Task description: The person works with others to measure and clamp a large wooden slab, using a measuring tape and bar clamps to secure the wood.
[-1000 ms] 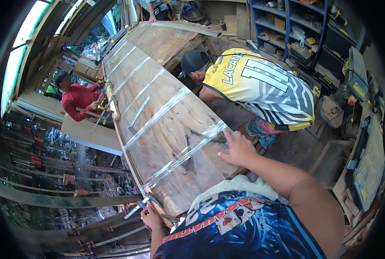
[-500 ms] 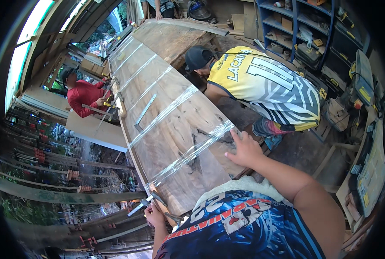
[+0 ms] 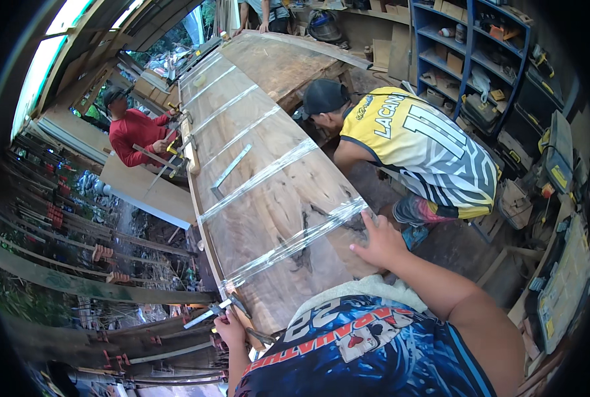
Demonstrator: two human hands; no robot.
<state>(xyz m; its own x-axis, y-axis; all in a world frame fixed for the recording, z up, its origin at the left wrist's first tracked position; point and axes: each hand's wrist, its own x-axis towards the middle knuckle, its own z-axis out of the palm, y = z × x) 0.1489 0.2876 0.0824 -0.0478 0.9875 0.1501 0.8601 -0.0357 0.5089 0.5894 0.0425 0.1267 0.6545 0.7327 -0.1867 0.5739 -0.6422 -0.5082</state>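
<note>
A long wooden slab (image 3: pixel 268 198) stretches away in front of me, crossed by several bands of clear plastic wrap (image 3: pixel 295 241). At its near left edge a metal bar clamp (image 3: pixel 221 308) grips the rim, and my left hand (image 3: pixel 230 331) is closed at the clamp's handle end, the handle mostly hidden by the fingers. My right hand (image 3: pixel 382 241) lies on the slab's right edge by the nearest wrap band, fingers spread and holding nothing. On the middle of the slab rests a metal square (image 3: pixel 232 171). A second dark clamp (image 3: pixel 258 336) sits near my body, partly covered.
To the right a person in a yellow jersey (image 3: pixel 414 145) bends beside the slab. A person in red (image 3: pixel 136 135) stands at the left edge near more clamps. Bar clamps (image 3: pixel 103 255) hang in rows at left. Blue shelves (image 3: pixel 470 56) and tool cases (image 3: pixel 560 152) line the right.
My view has shifted slightly, so most of the scene sits farther right. Both my hands keep their places, one at the clamp, one on the slab edge.
</note>
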